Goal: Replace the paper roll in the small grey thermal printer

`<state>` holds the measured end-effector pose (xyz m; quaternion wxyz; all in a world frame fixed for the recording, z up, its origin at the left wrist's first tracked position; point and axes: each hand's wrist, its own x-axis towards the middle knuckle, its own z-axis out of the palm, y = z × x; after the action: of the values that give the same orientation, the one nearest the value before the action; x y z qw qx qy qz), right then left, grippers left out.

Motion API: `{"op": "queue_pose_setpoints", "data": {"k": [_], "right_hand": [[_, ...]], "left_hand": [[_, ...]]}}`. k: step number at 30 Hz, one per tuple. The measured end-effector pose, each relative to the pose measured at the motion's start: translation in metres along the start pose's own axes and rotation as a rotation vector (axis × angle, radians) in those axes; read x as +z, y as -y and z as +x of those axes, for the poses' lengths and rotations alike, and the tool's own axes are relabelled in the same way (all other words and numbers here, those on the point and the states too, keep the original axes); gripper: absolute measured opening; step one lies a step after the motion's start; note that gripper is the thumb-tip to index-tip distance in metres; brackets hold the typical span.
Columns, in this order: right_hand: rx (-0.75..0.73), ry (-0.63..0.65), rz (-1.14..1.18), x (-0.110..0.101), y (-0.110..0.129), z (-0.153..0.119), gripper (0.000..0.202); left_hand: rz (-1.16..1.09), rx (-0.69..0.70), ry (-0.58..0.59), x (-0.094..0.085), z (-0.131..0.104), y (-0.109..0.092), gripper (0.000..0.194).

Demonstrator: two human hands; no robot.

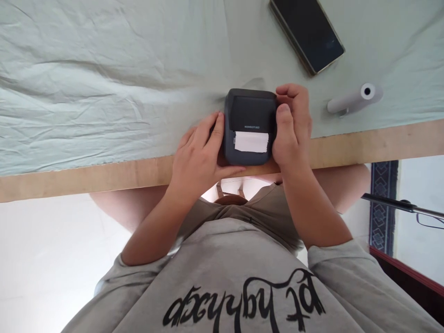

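A dark label printer (252, 108) sits near the front edge of the table, with a strip of white paper (251, 142) on its front below the dark cover. My left hand (197, 159) is closed against the printer's left side, its thumb along the near edge. On the opposite side, my right hand (293, 127) grips the printer with its fingers curled and the thumb pressed to the casing. Both hands touch the printer at once. The undersides of the fingers are partly hidden.
A smartphone (308, 34) with a dark screen lies at the upper right. Beside it, a white paper roll (350, 102) rests on the pale green cloth (138, 69). A bare wooden strip (86, 178) forms the table's front edge, close to my lap.
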<state>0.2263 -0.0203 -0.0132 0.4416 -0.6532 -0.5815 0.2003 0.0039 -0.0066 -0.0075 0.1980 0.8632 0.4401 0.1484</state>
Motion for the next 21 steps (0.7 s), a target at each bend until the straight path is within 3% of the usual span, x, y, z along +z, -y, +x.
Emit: {"op": "queue_pose_setpoints", "data": {"k": [21], "right_hand": [[-0.053, 0.15, 0.117, -0.0078, 0.0039, 0.0017, 0.058]], "left_hand": [[-0.049, -0.051, -0.064, 0.0003, 0.0039, -0.002, 0.101]]}}
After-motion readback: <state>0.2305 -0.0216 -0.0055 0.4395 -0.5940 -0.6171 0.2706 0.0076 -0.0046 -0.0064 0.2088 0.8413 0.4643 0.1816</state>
